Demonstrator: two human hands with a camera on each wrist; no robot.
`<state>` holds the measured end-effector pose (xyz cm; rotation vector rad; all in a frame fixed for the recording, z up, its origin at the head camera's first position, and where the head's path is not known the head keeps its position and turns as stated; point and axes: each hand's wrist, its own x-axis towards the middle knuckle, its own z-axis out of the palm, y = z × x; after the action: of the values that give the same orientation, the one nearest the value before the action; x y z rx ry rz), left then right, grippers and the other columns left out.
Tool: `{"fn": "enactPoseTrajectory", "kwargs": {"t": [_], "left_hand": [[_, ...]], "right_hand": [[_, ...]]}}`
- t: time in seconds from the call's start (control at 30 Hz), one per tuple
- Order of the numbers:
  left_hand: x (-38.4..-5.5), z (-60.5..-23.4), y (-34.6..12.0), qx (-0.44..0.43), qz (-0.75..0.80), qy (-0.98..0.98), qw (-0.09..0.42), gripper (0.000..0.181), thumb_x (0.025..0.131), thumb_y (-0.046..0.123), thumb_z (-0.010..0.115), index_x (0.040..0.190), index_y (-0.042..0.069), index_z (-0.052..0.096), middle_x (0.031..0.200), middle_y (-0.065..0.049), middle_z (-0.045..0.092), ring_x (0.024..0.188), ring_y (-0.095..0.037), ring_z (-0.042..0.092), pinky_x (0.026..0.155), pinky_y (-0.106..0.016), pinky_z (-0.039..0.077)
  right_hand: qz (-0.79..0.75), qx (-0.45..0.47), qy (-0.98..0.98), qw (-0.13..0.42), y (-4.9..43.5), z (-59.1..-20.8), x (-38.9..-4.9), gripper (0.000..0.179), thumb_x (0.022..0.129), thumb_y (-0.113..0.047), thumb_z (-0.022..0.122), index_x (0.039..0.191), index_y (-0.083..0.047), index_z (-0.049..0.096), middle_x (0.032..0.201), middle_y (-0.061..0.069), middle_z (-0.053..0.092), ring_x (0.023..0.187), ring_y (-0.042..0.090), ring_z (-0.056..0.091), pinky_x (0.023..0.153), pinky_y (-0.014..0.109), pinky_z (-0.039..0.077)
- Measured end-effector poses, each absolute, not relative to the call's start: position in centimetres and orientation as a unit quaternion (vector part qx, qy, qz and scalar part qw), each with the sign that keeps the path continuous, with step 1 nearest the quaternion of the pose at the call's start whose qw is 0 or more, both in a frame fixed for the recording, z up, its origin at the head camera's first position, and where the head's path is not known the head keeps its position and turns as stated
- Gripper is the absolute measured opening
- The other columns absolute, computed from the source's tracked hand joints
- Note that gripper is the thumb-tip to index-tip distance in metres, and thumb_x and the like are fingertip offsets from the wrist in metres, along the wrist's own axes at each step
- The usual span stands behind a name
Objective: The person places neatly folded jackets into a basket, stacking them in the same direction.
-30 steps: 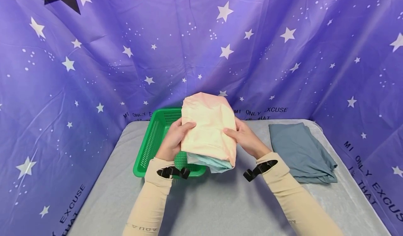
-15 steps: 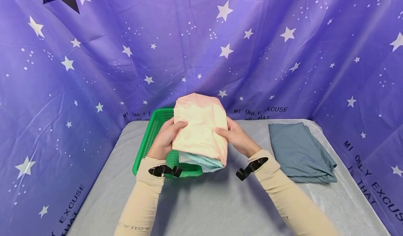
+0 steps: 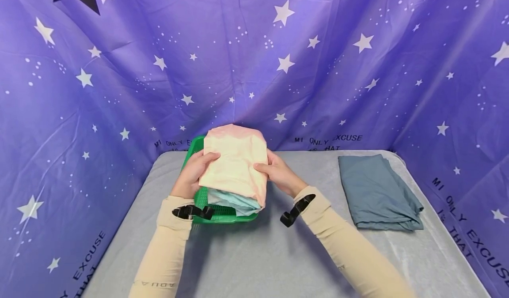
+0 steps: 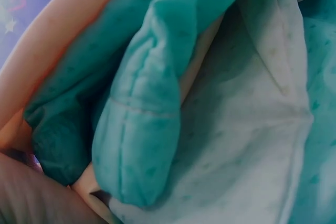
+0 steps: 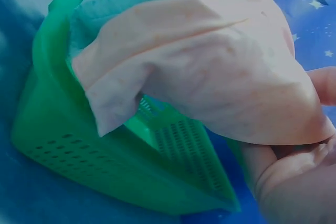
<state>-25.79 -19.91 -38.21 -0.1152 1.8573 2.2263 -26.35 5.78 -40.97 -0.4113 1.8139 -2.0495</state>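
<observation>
Both hands hold a folded cloth bundle (image 3: 234, 161), peach on top with teal and whitish layers showing at its near edge. My left hand (image 3: 192, 172) grips its left side, thumb on top and fingers hidden beneath. On the opposite side, my right hand (image 3: 284, 174) pinches the edge the same way. The bundle overlaps the green plastic basket (image 3: 226, 220) in the head view. Teal folds (image 4: 139, 145) and a whitish layer fill the left wrist view. In the right wrist view, a peach corner droops over the basket's perforated wall (image 5: 63, 145).
A folded blue-grey cloth (image 3: 379, 196) lies at the right side of the table. The table (image 3: 254, 258) has a light grey cover. A purple curtain (image 3: 254, 59) with white stars hangs behind and on both sides.
Both hands have carried the bundle left and slightly down, from beside the basket's right part to over it. The grip looks the same, and the blue-grey cloth stays put.
</observation>
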Motion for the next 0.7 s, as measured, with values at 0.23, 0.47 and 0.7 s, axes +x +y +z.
{"fn": "enactPoseTrajectory", "kwargs": {"t": [0.23, 0.47, 0.7], "left_hand": [[-26.2, -39.3, -21.3, -0.060, 0.770, 0.624, 0.121, 0.028, 0.103, 0.014, 0.056, 0.130, 0.009, 0.051, 0.085, 0.004, 0.070, 0.067, -0.010, 0.071, 0.061, -0.026, 0.061], [-26.7, -40.3, -22.4, -0.069, 0.772, 0.617, 0.136, 0.027, 0.105, 0.015, 0.055, 0.130, 0.010, 0.049, 0.084, 0.004, 0.069, 0.066, -0.010, 0.071, 0.060, -0.025, 0.061], [-27.2, -41.2, -23.4, -0.079, 0.773, 0.610, 0.154, 0.019, 0.105, 0.016, 0.054, 0.123, 0.010, 0.051, 0.082, 0.003, 0.070, 0.064, -0.010, 0.071, 0.058, -0.025, 0.061]], "right_hand": [[-0.730, -0.137, 0.640, 0.199, 4.2, -42.4, -27.0, 0.055, 0.104, -0.006, 0.054, 0.155, -0.009, 0.035, 0.113, 0.002, 0.065, 0.085, 0.008, 0.070, 0.074, 0.026, 0.059], [-0.727, -0.125, 0.642, 0.209, 3.1, -43.2, -27.5, 0.055, 0.104, -0.005, 0.053, 0.156, -0.012, 0.035, 0.115, 0.005, 0.065, 0.085, 0.009, 0.070, 0.074, 0.027, 0.059], [-0.725, -0.108, 0.642, 0.226, 2.1, -44.2, -28.2, 0.059, 0.104, -0.003, 0.051, 0.159, -0.015, 0.032, 0.127, 0.012, 0.062, 0.091, 0.011, 0.069, 0.079, 0.030, 0.059]]}}
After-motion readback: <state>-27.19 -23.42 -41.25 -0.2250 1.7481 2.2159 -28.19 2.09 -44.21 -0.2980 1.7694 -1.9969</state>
